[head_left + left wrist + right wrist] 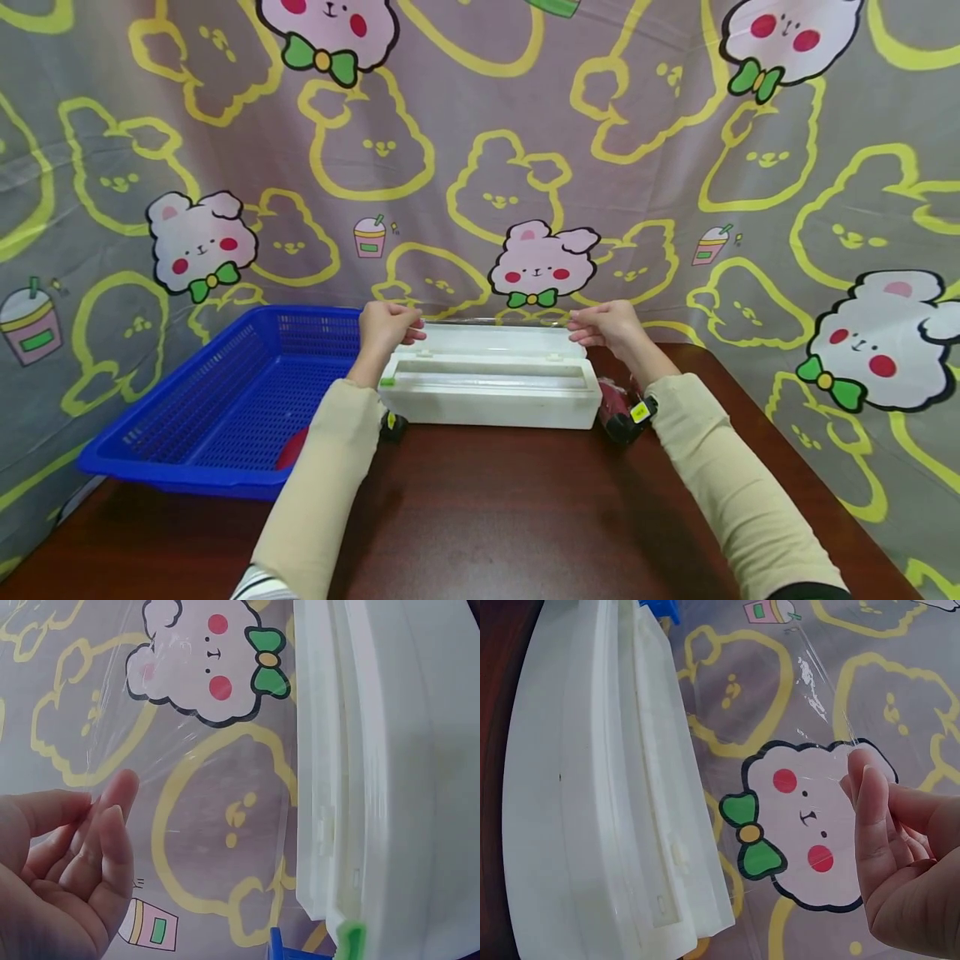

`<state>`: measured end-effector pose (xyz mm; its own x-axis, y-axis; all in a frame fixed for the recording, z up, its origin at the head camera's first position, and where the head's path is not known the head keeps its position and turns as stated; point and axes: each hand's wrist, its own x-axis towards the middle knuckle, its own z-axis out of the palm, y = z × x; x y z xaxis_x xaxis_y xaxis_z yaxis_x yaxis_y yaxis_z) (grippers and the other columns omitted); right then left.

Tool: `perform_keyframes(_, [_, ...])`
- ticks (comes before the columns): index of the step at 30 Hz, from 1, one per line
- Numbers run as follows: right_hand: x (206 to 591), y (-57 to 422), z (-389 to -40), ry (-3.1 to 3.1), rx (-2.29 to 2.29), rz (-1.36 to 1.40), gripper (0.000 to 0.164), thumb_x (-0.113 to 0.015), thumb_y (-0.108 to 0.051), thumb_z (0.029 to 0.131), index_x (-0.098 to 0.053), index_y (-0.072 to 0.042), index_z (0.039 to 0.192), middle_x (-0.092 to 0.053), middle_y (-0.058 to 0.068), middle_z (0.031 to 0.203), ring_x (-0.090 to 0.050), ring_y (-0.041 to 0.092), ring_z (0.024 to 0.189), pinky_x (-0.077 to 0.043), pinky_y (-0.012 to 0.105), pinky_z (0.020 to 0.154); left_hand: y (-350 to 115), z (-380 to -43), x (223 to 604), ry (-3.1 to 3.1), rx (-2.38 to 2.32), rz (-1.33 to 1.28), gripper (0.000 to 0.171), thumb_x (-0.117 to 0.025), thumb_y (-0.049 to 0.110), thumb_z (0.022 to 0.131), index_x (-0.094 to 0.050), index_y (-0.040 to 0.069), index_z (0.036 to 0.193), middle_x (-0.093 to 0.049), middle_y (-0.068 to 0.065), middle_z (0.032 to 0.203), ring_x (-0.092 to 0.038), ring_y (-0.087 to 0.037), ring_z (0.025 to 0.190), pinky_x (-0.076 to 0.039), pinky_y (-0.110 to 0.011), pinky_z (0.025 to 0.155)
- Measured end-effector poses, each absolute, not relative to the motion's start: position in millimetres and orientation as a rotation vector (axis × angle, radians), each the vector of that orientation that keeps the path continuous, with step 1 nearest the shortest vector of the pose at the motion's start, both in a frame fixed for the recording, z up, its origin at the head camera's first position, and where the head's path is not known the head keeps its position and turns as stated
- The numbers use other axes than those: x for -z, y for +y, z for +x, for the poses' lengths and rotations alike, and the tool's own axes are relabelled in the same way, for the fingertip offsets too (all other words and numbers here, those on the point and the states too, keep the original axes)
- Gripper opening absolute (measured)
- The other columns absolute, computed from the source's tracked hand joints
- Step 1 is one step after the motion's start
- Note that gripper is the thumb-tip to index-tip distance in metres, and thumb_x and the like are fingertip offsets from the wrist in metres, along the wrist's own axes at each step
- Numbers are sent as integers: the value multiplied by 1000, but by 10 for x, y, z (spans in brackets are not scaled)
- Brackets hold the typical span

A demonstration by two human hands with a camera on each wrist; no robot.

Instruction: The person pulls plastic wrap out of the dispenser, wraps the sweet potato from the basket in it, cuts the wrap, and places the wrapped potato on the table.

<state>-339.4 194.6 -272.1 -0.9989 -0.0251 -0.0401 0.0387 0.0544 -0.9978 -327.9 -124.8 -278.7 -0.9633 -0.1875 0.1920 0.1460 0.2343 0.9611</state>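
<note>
A long white cling film dispenser (491,408) stands on the table with its lid (498,340) raised. Inside its slot a pale roll (487,382) shows. Clear cling film (191,746) stretches between the two hands, above and behind the lid. My left hand (386,329) pinches one corner of the film between thumb and fingers, by the lid's left end. At the lid's right end, my right hand (611,327) pinches the other corner. In the right wrist view the film (810,694) shows shiny creases running to those fingertips.
A blue plastic basket (176,477) stands at the left with a red thing (292,448) inside, partly hidden by the left sleeve. Reddish things in clear wrap (612,397) lie right of the dispenser. A patterned curtain (465,100) hangs close behind.
</note>
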Motion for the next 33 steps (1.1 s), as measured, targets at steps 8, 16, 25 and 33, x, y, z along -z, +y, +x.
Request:
perform_keyframes(8, [2645, 1934, -3376, 2266, 2124, -17, 13, -58, -5, 86, -62, -2, 74, -65, 12, 67, -62, 15, 50, -51, 27, 50, -1244, -3282, 2727, -2240, 1775, 51, 23, -60, 8, 83, -65, -10, 96, -65, -21, 80, -61, -10, 48, -50, -24, 49])
perform_keyframes(16, [2553, 1942, -3358, 2259, 2097, -6, 17, -58, -7, 86, -64, -4, 70, -65, 11, 64, -61, 14, 49, -50, 25, 49, -1258, -3256, 2667, -2238, 1729, 0, 21, -60, 7, 83, -65, -12, 91, -65, -19, 72, -60, -8, 46, -49, -23, 46])
perform_keyframes(25, [2445, 1945, -3344, 2287, 2047, 25, 15, -58, -9, 87, -63, -4, 75, -64, 7, 61, -61, 13, 49, -51, 27, 51, -1265, -3274, 2603, -2200, 1758, -48, 21, -60, 6, 82, -64, -13, 91, -63, -9, 63, -59, -9, 46, -48, -21, 45])
perform_keyframes(33, [2393, 1954, -3352, 2313, 2044, -72, 13, -57, -8, 87, -63, 1, 78, -65, 10, 64, -62, 15, 51, -51, 26, 50, -1269, -3272, 2551, -2238, 1729, -12, 23, -60, 10, 84, -65, -11, 91, -65, -16, 72, -61, -11, 48, -50, -24, 48])
